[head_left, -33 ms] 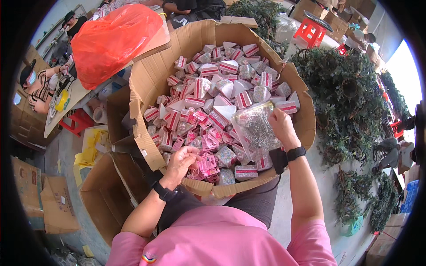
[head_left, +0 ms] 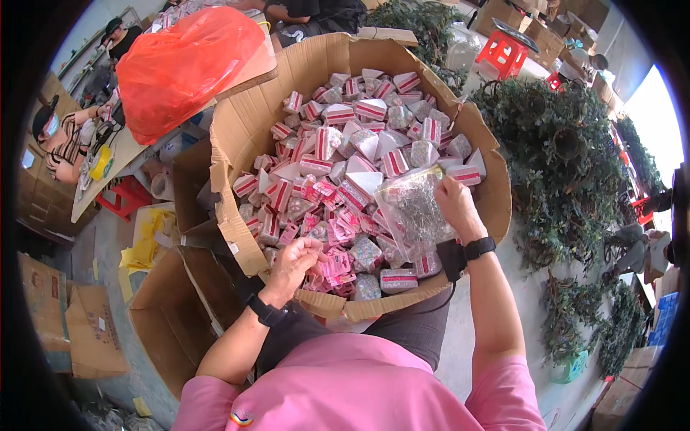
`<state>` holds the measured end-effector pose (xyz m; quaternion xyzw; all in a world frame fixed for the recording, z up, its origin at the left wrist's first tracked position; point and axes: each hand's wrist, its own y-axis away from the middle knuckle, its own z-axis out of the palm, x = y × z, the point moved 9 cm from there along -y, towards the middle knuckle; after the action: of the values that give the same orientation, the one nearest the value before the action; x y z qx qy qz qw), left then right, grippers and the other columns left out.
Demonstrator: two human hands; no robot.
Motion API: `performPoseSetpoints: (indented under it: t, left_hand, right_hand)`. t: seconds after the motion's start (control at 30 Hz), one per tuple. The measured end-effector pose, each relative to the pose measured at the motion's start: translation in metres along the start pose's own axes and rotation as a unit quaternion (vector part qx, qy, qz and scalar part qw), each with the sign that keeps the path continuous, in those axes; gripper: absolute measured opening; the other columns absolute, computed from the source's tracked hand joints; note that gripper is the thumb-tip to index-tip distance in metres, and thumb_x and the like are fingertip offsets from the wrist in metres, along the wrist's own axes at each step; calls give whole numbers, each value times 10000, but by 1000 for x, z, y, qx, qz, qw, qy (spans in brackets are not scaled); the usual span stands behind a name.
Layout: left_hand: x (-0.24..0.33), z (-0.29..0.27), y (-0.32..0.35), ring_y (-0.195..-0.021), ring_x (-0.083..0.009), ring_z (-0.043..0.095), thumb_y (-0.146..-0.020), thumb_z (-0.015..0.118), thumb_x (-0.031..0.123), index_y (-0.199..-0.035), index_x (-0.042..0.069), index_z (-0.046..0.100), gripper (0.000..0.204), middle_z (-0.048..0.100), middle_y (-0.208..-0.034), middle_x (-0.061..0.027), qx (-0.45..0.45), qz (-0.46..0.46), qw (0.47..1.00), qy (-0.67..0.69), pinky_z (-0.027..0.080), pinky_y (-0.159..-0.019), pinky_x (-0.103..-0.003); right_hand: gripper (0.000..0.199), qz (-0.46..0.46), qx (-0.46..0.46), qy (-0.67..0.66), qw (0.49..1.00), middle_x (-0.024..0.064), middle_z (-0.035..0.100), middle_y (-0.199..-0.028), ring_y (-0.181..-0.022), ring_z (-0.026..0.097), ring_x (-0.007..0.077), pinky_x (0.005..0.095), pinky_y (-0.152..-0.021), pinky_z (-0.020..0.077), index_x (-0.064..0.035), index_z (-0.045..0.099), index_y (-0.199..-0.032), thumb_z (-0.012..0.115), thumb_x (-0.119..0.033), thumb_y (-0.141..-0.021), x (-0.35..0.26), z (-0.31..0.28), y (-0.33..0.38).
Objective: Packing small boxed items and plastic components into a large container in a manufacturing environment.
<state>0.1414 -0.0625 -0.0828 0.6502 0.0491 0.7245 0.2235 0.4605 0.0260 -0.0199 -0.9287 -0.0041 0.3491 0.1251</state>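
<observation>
A large cardboard box [head_left: 228,151] in front of me is heaped with cake-slice-shaped ornaments [head_left: 370,109], white and pink with red bands and glittery faces. Over the right part of the heap, my right hand [head_left: 458,205] grips the upper edge of a clear plastic bag [head_left: 417,215] full of thin silvery metal pieces. At the near left, my left hand [head_left: 295,264] is closed, thumb and fingertips pinched together; whatever they hold is too small to make out. Just beside those fingers lies a pile of pink cards [head_left: 336,266] on top of the ornaments.
An orange-red plastic bag [head_left: 187,72] rests on a table at the left. Below it, an open cardboard carton [head_left: 169,305] stands beside the big box. Leafy green garlands [head_left: 539,158] fill the right side. A red stool [head_left: 502,54] and co-workers appear farther back.
</observation>
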Motion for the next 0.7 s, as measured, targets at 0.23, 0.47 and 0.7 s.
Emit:
performPoseSetpoints:
  t: [0.23, 0.47, 0.7]
  left_hand:
    - [-7, 0, 3, -659, -87, 561, -841, 480, 92, -1044, 2, 492, 222, 610, -870, -87, -16, 11, 1000, 15, 471, -594, -222]
    - [-7, -7, 3, -656, -85, 560, -839, 478, 92, -1040, 9, 493, 218, 611, -879, -83, -6, 10, 1000, -3, 470, -599, -220]
    - [-8, -8, 4, -652, -84, 560, -837, 477, 86, -1034, 9, 491, 212, 608, -876, -81, -4, 0, 1000, 8, 471, -595, -218]
  right_hand:
    - [153, -36, -76, 31, 996, 192, 602, -761, -758, 588, 353, 401, -674, 459, -16, 596, -844, 529, -94, -731, -7, 13, -1]
    - [239, -18, -91, 90, 992, 238, 607, -832, -847, 587, 375, 415, -756, 466, -17, 625, -919, 480, -4, -729, -6, 18, -7]
    - [242, 7, -70, 95, 993, 264, 591, -838, -867, 570, 398, 443, -741, 454, 15, 536, -950, 478, 23, -714, -22, 4, -9]
